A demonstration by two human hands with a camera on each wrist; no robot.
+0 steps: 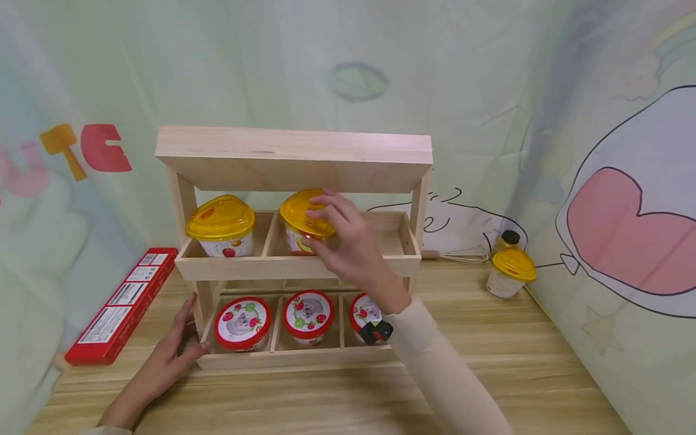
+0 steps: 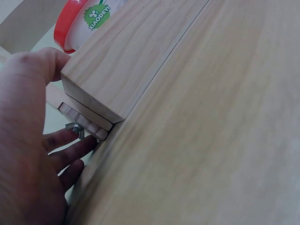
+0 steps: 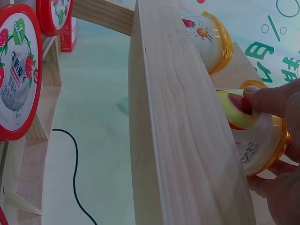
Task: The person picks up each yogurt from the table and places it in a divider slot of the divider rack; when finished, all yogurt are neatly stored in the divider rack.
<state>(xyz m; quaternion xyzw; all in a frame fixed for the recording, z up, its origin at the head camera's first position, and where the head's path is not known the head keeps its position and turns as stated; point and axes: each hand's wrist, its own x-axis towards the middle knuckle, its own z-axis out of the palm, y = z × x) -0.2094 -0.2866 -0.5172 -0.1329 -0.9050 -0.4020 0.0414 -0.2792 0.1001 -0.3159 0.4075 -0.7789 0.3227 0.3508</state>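
Note:
A two-tier wooden rack (image 1: 293, 145) stands on the table. My right hand (image 1: 353, 241) grips a yellow-lidded cup (image 1: 299, 211) in the middle compartment of the upper tier. In the right wrist view, the thumb presses near the cup's fruit picture (image 3: 236, 110) while fingers curl round the lid side. To the left sits another yellow-lidded cup (image 1: 223, 220). My left hand (image 1: 163, 365) holds the rack's lower left corner; in the left wrist view its thumb lies at the wooden front board (image 2: 126, 56) and its fingers are behind, by a wing nut (image 2: 76, 129).
Three red-rimmed tubs (image 1: 308, 315) occupy the lower tier, the right one partly behind the right wrist. A red box (image 1: 122, 308) lies at left. On the right are a whisk (image 1: 459, 257), a yellow-lidded cup (image 1: 508, 275) and a black-capped jar (image 1: 509, 238).

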